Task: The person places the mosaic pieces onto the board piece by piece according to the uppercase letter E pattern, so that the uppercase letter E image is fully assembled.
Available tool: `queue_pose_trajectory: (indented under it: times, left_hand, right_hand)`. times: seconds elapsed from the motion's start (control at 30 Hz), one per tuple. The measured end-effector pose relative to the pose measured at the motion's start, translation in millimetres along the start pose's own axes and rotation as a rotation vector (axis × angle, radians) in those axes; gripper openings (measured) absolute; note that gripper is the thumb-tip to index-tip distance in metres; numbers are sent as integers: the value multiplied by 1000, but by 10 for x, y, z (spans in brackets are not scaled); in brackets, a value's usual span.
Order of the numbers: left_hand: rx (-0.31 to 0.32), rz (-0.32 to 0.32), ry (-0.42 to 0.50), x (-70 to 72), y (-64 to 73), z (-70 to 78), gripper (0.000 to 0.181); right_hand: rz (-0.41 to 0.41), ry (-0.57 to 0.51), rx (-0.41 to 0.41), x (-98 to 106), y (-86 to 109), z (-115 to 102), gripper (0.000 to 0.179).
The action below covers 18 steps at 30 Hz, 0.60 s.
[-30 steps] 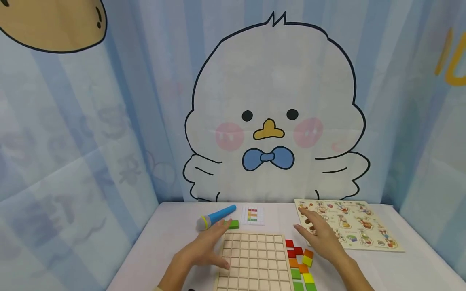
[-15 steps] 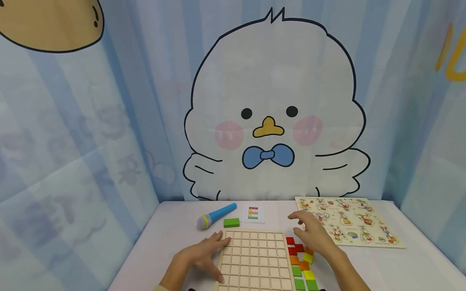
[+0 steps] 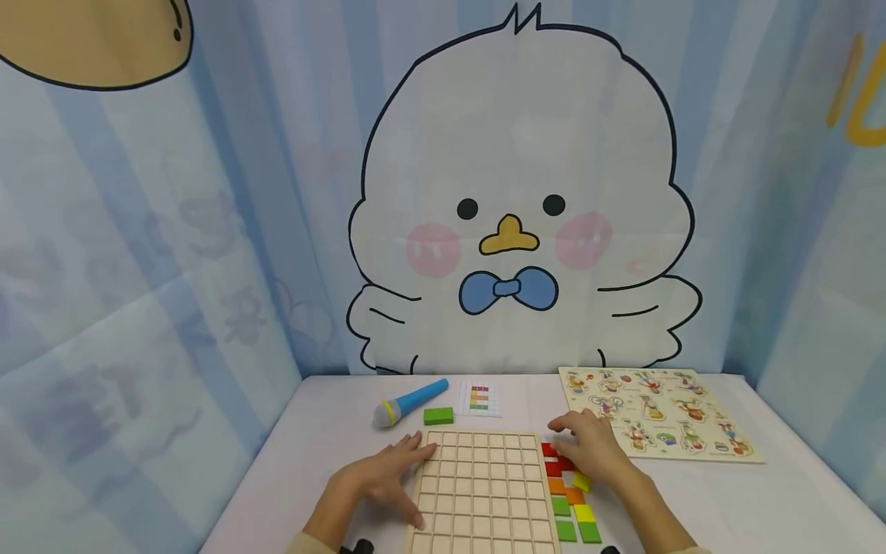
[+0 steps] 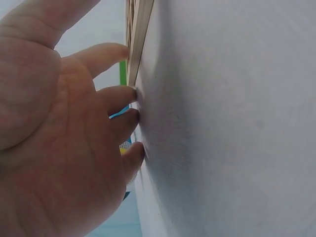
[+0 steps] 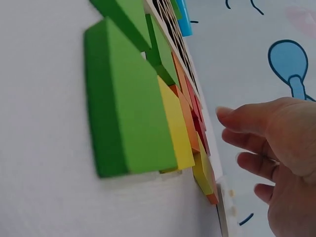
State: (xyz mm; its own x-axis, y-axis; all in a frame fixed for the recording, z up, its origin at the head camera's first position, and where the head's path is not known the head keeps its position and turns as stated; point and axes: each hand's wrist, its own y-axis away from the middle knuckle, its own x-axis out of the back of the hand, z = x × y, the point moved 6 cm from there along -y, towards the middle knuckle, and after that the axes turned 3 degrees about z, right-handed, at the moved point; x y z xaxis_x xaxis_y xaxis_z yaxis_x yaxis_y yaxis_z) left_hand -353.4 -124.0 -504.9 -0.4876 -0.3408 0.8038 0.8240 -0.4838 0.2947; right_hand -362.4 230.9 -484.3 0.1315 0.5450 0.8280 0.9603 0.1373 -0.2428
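"Left hand (image 3: pixel 384 477): how does it lie?"

"Fingers spread, with thumb and fingertips at the left edge of the grid board (image 3: pixel 481 492). It grasps nothing that I can see."

"And the right hand (image 3: pixel 597 446)?"

"Loosely bent, nothing between its fingers, close to the red end of the row along the board's right side."

"What's under it all?"

"One white table (image 3: pixel 277 485). The board lies flat on it between the hands, its near end cut off from view."

"Count that row, near to far."

"Three green blocks (image 3: pixel 566 531), two yellow blocks (image 3: pixel 584 513), three orange blocks (image 3: pixel 557 486), one visible only from the right wrist, and three red blocks (image 3: pixel 552 469)."

"Beyond the board?"

"A green piece (image 3: pixel 438 416), one block or two together, I can't tell. One blue microphone (image 3: pixel 411 402), one card (image 3: pixel 479 398) of coloured squares, and, farther right, one picture board (image 3: pixel 670 419)."

"The room?"

"Pale blue striped curtains (image 3: pixel 277 231) on three sides, one big chick drawing (image 3: pixel 512 138) facing us."
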Motion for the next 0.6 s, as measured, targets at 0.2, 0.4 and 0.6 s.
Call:
queue_pose_trajectory:
  times: [0.2, 0.4, 0.6]
  left_hand:
    - [-4, -15, 12, -28, -40, -15, 109]
    - [-12, 4, -10, -23, -39, -3, 109]
    - [-19, 16, -29, -9, -5, 12, 109]
  right_hand:
    - [-65, 38, 31, -71, -3, 1, 17]
    - [-86, 64, 47, -135, -18, -22, 14]
    - [-70, 85, 48, -174, -27, -60, 12]
